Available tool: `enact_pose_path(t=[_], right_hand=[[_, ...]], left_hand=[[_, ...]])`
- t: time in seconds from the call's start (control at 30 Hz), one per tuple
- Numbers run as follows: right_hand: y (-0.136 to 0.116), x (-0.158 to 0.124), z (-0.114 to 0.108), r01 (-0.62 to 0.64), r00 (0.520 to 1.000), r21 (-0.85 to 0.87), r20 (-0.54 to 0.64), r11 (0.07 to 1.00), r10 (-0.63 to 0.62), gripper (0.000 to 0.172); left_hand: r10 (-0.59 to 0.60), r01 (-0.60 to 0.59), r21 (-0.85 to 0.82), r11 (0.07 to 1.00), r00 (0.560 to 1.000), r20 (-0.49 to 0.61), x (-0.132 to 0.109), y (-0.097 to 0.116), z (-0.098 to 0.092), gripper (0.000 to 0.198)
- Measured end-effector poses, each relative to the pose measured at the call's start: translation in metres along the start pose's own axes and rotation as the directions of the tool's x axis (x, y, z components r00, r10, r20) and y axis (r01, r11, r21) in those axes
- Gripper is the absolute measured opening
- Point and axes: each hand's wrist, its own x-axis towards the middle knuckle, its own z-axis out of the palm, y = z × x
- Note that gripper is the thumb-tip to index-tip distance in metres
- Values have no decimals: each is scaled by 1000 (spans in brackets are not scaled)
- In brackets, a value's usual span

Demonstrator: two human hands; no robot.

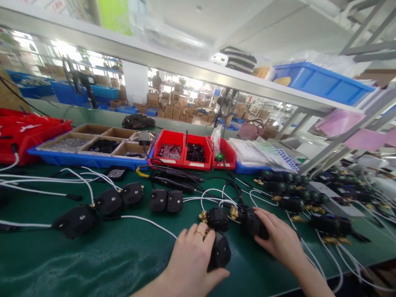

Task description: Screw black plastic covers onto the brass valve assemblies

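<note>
My left hand (pixel 192 255) is closed round a black boxy housing (pixel 221 250) low on the green bench, its fingers over the left side and the thumb at the near edge. To the right, my right hand (pixel 276 235) grips a black unit with a brass fitting (pixel 247 220), fingers on top and thumb below. Between the hands and slightly farther back lies another black unit (pixel 218 218) with a brass fitting. A pair of black housings (pixel 166 201) stands behind my left hand. My palms hide parts of both held things.
More black housings (pixel 76 221) with white cables lie at left. Rows of black units with brass fittings (pixel 292 204) fill the right. Red bins (pixel 168 161) and a blue tray (pixel 89 161) of small parts line the back. Two dark pen-shaped tools (pixel 173 183) lie before them. A shelf (pixel 185 64) crosses overhead.
</note>
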Motion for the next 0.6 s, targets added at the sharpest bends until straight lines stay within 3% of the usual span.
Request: enact_pose_path(t=[0.1, 0.23, 0.4, 0.6], right_hand=[[-9, -5, 1, -44, 999, 2, 0, 999, 44, 51], [-20, -6, 3, -143, 989, -29, -30, 989, 142, 49], [-29, -4, 1, -263, 965, -103, -56, 959, 258, 41], [-22, 7, 7, -486, 874, -187, -92, 854, 477, 39]], left_hand=[[-31, 32, 8, 999, 996, -78, 23, 5, -18, 56], [-89, 89, 37, 995, 996, 13, 68, 14, -26, 40], [97, -97, -2, 995, 993, 68, 98, 20, -14, 20], [327, -321, -66, 945, 937, 125, 117, 34, -2, 31]])
